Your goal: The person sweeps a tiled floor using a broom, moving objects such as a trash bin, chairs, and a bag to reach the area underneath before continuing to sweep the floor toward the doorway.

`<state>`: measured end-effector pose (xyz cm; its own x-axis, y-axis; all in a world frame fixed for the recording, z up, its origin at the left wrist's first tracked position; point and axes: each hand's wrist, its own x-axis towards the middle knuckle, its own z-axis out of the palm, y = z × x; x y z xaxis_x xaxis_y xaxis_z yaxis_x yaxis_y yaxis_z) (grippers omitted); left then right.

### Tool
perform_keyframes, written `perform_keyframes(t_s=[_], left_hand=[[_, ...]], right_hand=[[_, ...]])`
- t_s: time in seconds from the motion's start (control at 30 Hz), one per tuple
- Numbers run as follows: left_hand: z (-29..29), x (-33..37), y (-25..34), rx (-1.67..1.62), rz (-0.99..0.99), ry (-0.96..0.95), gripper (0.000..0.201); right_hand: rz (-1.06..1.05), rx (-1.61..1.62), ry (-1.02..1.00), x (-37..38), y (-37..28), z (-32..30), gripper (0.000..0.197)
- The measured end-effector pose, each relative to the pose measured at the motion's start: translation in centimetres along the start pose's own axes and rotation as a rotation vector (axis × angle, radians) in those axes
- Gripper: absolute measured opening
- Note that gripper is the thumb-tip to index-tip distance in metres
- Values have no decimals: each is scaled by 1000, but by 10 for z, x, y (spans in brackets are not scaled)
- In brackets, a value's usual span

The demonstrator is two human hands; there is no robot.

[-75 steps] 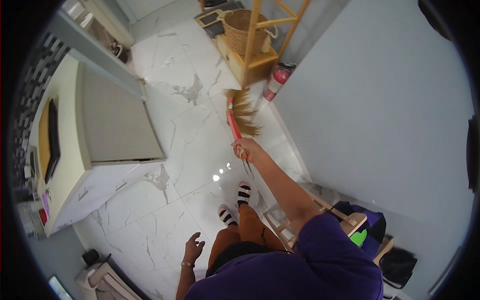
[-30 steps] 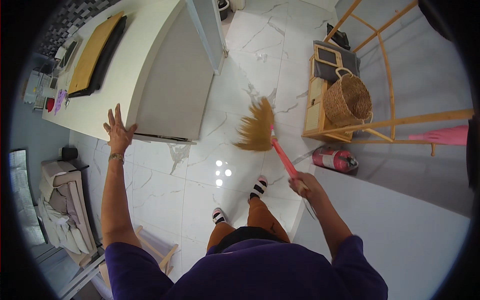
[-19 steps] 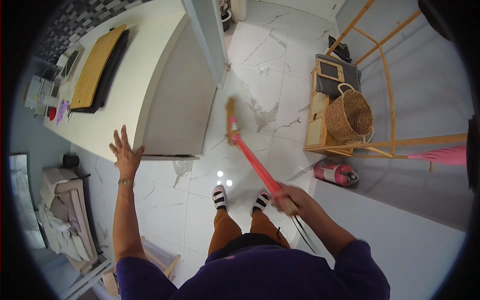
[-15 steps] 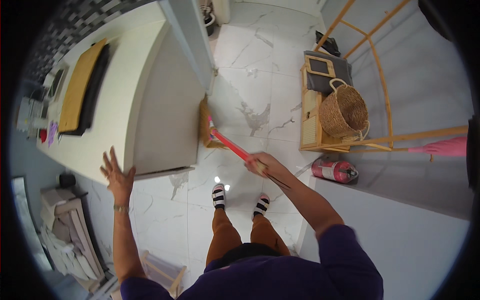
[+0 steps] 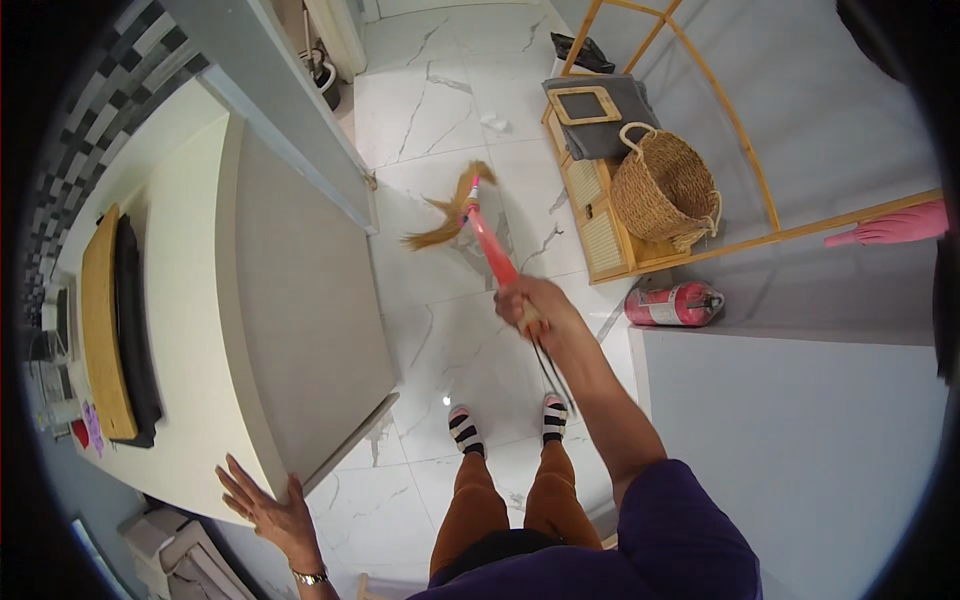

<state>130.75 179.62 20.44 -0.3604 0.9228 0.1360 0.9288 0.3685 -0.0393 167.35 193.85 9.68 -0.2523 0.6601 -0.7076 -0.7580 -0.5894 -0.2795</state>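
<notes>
My right hand (image 5: 532,303) is wrapped round the red-pink handle of a broom (image 5: 490,245), with a dark cord hanging from the handle's end. The broom's tan bristles (image 5: 440,222) fan out over the marbled white floor tiles (image 5: 420,335), a little away from the counter's side. My left hand (image 5: 268,508) rests with fingers spread at the near corner of the white counter (image 5: 195,330). A wristwatch (image 5: 310,577) is on my left wrist.
A wooden cutting board (image 5: 103,330) and a dark board lie on the counter. At right stand a wooden cabinet (image 5: 600,235), a woven basket (image 5: 668,185), a wooden rack (image 5: 735,100) and a red fire extinguisher (image 5: 675,304). A low white wall (image 5: 790,430) runs at near right.
The broom has swung away from the counter's side, its bristles now spread farther out on the floor. I have moved forward, and my left hand sits lower in view at the counter corner.
</notes>
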Motion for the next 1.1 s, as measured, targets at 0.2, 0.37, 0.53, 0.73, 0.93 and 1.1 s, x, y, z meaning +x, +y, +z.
perform_keyframes(t_s=[0.2, 0.37, 0.53, 0.73, 0.93, 1.1], left_hand=[[4, 5, 1, -2, -18, 0, 96], [13, 4, 2, 72, 67, -11, 88], [16, 0, 2, 42, 86, -15, 88], [24, -5, -16, 64, 123, 0, 92], [-13, -15, 6, 22, -68, -50, 96], [3, -18, -15, 32, -49, -6, 92]], right_hand=[[-145, -120, -85, 54, -22, 12, 12], [-52, 279, -5, 200, -63, -71, 10], [-344, 528, 76, 209, -36, -171, 8], [-597, 1100, -224, 104, 29, -211, 16], [-462, 1099, -126, -54, 83, -122, 10], [-142, 719, -22, -219, 130, -4, 8]])
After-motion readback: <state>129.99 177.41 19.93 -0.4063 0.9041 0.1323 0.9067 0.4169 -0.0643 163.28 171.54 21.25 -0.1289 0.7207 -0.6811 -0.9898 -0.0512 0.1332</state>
